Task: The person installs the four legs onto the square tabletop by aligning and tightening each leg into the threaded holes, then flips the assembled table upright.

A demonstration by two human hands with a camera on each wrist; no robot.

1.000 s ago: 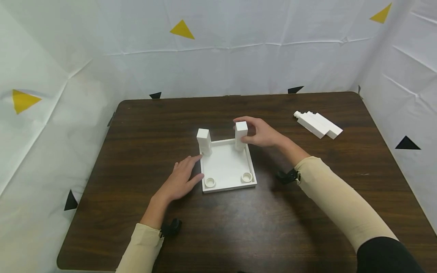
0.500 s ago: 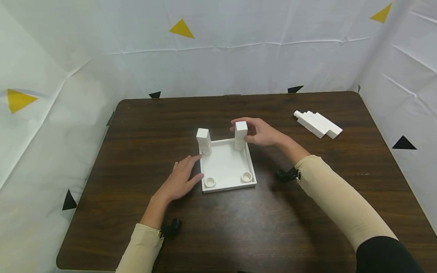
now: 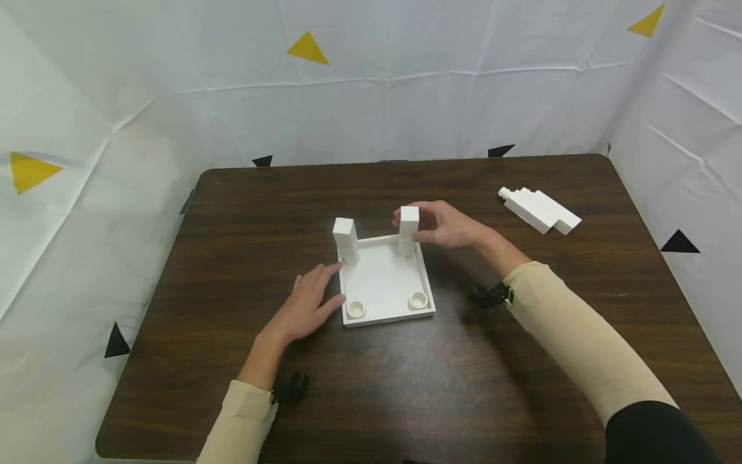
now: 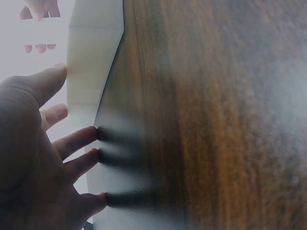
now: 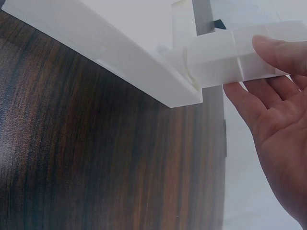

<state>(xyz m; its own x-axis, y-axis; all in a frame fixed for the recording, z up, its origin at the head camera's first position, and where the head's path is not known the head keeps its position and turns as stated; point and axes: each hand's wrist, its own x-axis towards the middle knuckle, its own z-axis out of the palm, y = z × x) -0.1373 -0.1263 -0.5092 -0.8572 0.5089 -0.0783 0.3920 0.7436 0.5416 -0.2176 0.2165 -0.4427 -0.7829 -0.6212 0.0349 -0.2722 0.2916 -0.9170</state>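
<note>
A white square tabletop panel (image 3: pixel 385 283) with a raised rim lies bottom up on the brown table. At its far right corner stands a white table leg (image 3: pixel 409 222), pinched between the thumb and fingers of my right hand (image 3: pixel 451 225). In the right wrist view the leg's base (image 5: pixel 211 60) meets the panel's corner. Another white leg (image 3: pixel 346 238) stands upright at the far left corner. My left hand (image 3: pixel 307 303) has its fingers spread, with thumb and index fingertip at the panel's left side. Round sockets (image 3: pixel 356 310) show at both near corners.
Two loose white legs (image 3: pixel 539 211) with threaded ends lie side by side at the back right of the brown table (image 3: pixel 522 386). White sheeting (image 3: pixel 394 122) with yellow and black triangles surrounds the table's back and sides.
The right hand's fingers shift slightly around the far right leg. The left hand, the panel and the loose legs stay where they were.
</note>
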